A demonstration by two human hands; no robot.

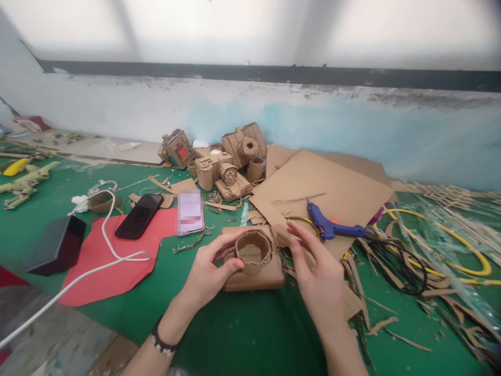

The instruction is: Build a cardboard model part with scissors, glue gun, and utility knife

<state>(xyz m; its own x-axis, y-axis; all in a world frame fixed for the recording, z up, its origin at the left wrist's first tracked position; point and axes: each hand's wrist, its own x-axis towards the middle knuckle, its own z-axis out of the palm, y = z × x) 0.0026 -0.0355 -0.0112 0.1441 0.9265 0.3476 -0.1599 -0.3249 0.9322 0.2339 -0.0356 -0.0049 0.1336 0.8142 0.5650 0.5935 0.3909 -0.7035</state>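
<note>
1. A cardboard ring (254, 245) is seen standing upright, open end up, on a flat-sided cardboard base (256, 277). The base is rested on the green mat (242, 334), near the front edge of the table.
2. The ring's left wall is pinched by the left hand (207, 274), with the thumb laid across the front and the forefinger curved along the back rim. The ring is thus held at the fingertips, not in the palm.
3. The right hand (319, 277) is held just right of the ring, fingers loosely spread and closed on nothing. Contact with the base cannot be told, since the base's right edge is hidden by the hand.
4. A blue glue gun (332, 225) is noted beyond the right hand, lying on a large cardboard sheet (324, 188).
5. To the left, a black phone (139, 215) is laid on a red sheet (105, 261), which is crossed by a white cable (105, 237).
6. Finished cardboard models (227, 167) are grouped by the wall.
</note>
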